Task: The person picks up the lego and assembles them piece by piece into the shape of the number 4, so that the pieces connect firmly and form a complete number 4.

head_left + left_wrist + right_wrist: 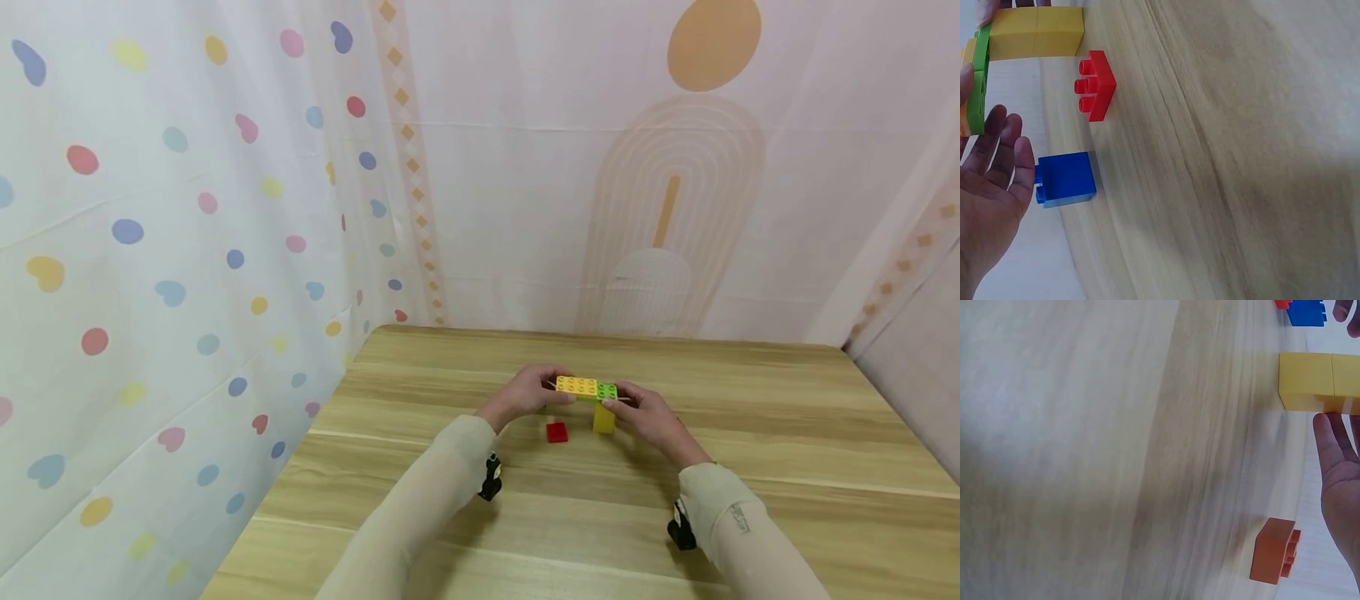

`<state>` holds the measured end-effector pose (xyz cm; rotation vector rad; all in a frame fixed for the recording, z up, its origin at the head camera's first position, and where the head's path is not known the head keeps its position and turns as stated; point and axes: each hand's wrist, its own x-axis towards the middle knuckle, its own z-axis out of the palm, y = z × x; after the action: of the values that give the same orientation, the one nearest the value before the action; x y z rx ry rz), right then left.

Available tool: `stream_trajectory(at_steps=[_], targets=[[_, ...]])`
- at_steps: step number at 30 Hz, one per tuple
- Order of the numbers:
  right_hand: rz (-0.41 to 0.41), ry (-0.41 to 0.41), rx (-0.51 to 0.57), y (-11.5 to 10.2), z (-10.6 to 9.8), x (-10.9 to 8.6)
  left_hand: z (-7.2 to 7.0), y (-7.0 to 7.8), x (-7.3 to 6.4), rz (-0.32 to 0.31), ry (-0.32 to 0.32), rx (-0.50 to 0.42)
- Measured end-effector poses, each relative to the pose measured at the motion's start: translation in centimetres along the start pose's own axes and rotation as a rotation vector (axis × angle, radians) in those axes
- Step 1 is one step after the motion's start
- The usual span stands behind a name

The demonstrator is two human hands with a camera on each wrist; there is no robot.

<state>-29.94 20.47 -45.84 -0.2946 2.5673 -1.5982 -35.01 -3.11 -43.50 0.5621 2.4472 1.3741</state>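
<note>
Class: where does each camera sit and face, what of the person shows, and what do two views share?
Head: on the head, facing forward-down at the table; left hand, right hand, sleeves show.
Left wrist: worn there, facing table and red brick; both hands show.
Right wrist: worn there, facing table and orange brick; both hands show.
Both wrist views share yellow bricks.

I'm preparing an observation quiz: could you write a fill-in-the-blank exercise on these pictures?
Beneath the green part, the column is ____.
The left wrist view shows the red block between that column and a ____ block.
The brick nearest the right wrist view's bottom edge is ____.
In the head view, the red block lies nearer the ____ hand.

Words: yellow; blue; orange; left
</note>
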Motion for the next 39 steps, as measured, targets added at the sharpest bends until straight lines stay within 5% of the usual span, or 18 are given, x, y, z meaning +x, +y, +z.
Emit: stream_trajectory(at_steps=[39], targets=[[-0.017,0.019,0.012,-0.08,0.16,0.03,-0.11,0.81,0.86,0.102,-0.012,0.215]])
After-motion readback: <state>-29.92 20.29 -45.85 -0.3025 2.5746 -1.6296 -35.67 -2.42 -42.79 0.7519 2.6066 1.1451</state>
